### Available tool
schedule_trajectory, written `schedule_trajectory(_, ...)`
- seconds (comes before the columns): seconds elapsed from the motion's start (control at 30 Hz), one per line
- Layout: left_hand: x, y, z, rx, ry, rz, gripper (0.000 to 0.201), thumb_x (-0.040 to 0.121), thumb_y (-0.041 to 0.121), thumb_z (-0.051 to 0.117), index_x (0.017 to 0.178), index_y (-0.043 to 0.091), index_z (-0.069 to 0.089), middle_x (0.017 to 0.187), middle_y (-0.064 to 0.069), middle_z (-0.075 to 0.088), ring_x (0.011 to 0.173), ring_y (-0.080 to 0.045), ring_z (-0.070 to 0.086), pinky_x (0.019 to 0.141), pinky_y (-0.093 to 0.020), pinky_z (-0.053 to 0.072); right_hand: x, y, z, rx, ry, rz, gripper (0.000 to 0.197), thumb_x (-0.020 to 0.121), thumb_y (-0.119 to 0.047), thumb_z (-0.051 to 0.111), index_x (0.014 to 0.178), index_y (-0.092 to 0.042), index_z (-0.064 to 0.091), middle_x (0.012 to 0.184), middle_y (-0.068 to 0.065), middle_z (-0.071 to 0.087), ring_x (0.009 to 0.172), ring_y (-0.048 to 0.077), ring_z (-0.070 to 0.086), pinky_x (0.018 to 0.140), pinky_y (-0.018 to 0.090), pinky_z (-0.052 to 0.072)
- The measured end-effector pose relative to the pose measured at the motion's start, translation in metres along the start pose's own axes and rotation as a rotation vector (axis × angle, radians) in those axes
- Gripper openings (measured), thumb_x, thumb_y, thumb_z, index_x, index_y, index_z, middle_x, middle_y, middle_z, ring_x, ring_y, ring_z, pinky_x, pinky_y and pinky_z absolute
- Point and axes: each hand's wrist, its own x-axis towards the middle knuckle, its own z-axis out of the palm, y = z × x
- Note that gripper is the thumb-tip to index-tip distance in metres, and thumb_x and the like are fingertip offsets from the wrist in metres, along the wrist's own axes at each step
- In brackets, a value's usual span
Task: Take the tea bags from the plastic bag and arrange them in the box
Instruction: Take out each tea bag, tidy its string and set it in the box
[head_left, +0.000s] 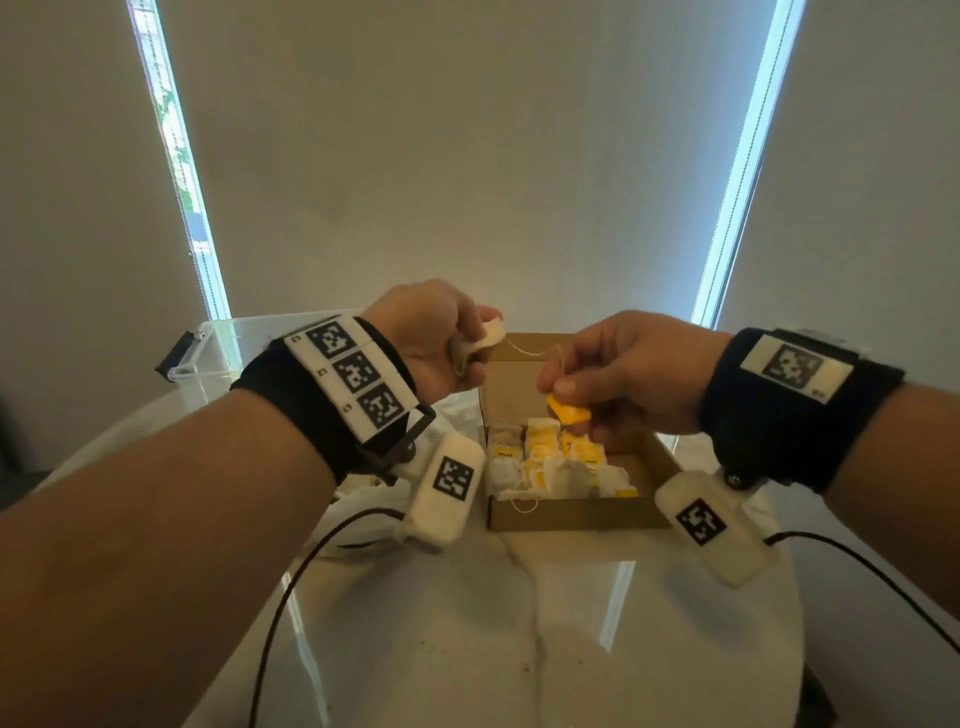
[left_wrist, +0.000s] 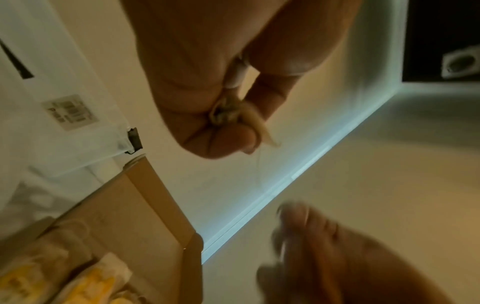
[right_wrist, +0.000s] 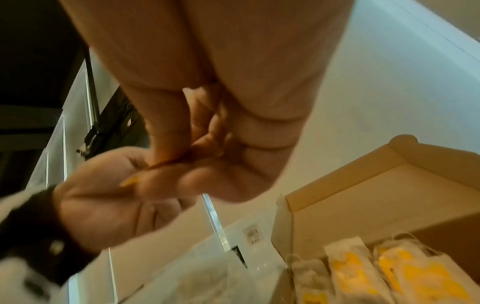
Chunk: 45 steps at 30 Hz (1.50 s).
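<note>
Your left hand (head_left: 426, 332) pinches the tea bag (head_left: 491, 332) above the box (head_left: 576, 512), right hand (head_left: 618, 374) pinching its yellow tag (head_left: 569, 413), so yanking could snap that string (head_left: 524, 349).

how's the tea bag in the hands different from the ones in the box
The held tea bag hangs in the air, pinched by the left hand, its string stretched to a yellow tag the right hand pinches. The boxed tea bags lie packed in the cardboard box. Both have yellow tags.
</note>
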Motion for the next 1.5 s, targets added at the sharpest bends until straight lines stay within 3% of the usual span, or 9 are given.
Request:
schedule_trajectory(0.3, 0.003, -0.028, 0.016, 0.063, 0.027, 0.095, 0.020, 0.088, -0.004, 0.066, 0.106, 0.006, 0.066, 0.106, -0.015, 0.072, 0.087, -0.024, 0.069, 0.070, -0.032, 0.059, 0.006, -0.022, -0.005, 0.108, 0.308, -0.121, 0.023, 0.085, -0.006, 0.073, 0.107, -0.001, 0.069, 0.078, 0.007, 0.076, 0.065, 0.012, 0.072, 0.062, 0.024, 0.058)
schedule_trajectory(0.57, 0.004, -0.034, 0.028, -0.143, -0.033, 0.096, 0.019, 0.099, 0.013, 0.057, 0.115, 0.006, 0.064, 0.100, -0.011, 0.071, 0.083, -0.020, 0.070, 0.057, -0.028, 0.057, 0.009, -0.020, -0.002, -0.107, 0.413, -0.067, 0.015, 0.079, -0.014, 0.082, 0.088, -0.006, 0.075, 0.064, 0.002, 0.073, 0.051, 0.007, 0.066, 0.054, 0.020, 0.056)
schedule_trajectory(0.83, 0.008, -0.046, 0.034, -0.105, -0.040, 0.172, 0.017, 0.089, 0.002, 0.066, 0.106, 0.007, 0.065, 0.103, -0.014, 0.073, 0.092, -0.027, 0.072, 0.067, -0.032, 0.059, 0.009, -0.012, -0.012, -0.283, 0.280, 0.000, 0.019, 0.081, -0.026, 0.080, 0.099, -0.022, 0.074, 0.085, -0.003, 0.078, 0.073, 0.012, 0.074, 0.066, 0.026, 0.057)
schedule_trajectory(1.0, 0.011, -0.058, 0.051, -0.073, 0.004, 0.154, 0.023, 0.085, -0.002, 0.071, 0.103, 0.008, 0.062, 0.101, -0.014, 0.071, 0.088, -0.027, 0.072, 0.063, -0.034, 0.060, 0.006, -0.003, -0.024, -0.317, 0.250, -0.028, 0.016, 0.080, -0.017, 0.081, 0.094, -0.019, 0.075, 0.081, 0.001, 0.078, 0.069, 0.013, 0.076, 0.068, 0.025, 0.061)
schedule_trajectory(1.13, 0.013, -0.068, 0.059, -0.094, -0.052, 0.066, 0.035, 0.079, 0.003, 0.075, 0.108, 0.008, 0.057, 0.104, -0.016, 0.071, 0.092, -0.029, 0.072, 0.075, -0.038, 0.061, 0.005, 0.010, -0.034, -0.406, 0.239, -0.067, 0.009, 0.081, -0.012, 0.080, 0.089, -0.013, 0.076, 0.072, -0.001, 0.076, 0.063, 0.010, 0.073, 0.065, 0.022, 0.059)
schedule_trajectory(1.2, 0.015, -0.073, 0.059, 0.060, -0.059, 0.052, 0.041, 0.078, 0.012, 0.080, 0.112, 0.010, 0.058, 0.105, -0.012, 0.071, 0.093, -0.026, 0.072, 0.080, -0.038, 0.059, 0.006, 0.020, -0.042, -0.507, 0.234, -0.054, 0.006, 0.083, -0.012, 0.079, 0.087, -0.013, 0.075, 0.068, -0.003, 0.075, 0.058, 0.005, 0.070, 0.056, 0.016, 0.056)
schedule_trajectory(1.3, 0.015, -0.076, 0.049, 0.638, -0.046, 0.174, 0.031, 0.078, 0.022, 0.082, 0.101, 0.019, 0.062, 0.098, -0.002, 0.067, 0.089, -0.017, 0.066, 0.077, -0.031, 0.056, 0.012, 0.039, -0.050, -0.783, 0.199, 0.047, 0.009, 0.085, -0.016, 0.078, 0.082, -0.021, 0.072, 0.069, -0.006, 0.074, 0.054, -0.002, 0.065, 0.058, 0.013, 0.053)
schedule_trajectory(1.4, 0.012, -0.077, 0.040, 1.201, -0.098, 0.216, 0.024, 0.079, 0.025, 0.081, 0.094, 0.025, 0.062, 0.094, 0.006, 0.061, 0.086, -0.011, 0.059, 0.073, -0.022, 0.049, 0.020, 0.058, -0.050, -1.014, 0.118, 0.143, 0.013, 0.086, -0.022, 0.077, 0.083, -0.027, 0.066, 0.079, -0.012, 0.068, 0.065, 0.003, 0.063, 0.067, 0.014, 0.050)
schedule_trajectory(1.5, 0.008, -0.081, 0.038, 1.469, -0.115, 0.194, 0.025, 0.079, 0.027, 0.081, 0.098, 0.024, 0.065, 0.097, 0.005, 0.062, 0.089, -0.013, 0.059, 0.066, -0.021, 0.044, 0.026, 0.067, -0.046, -1.118, 0.029, 0.186, 0.008, 0.090, -0.025, 0.073, 0.093, -0.028, 0.067, 0.084, -0.013, 0.064, 0.073, 0.006, 0.059, 0.064, 0.011, 0.042)
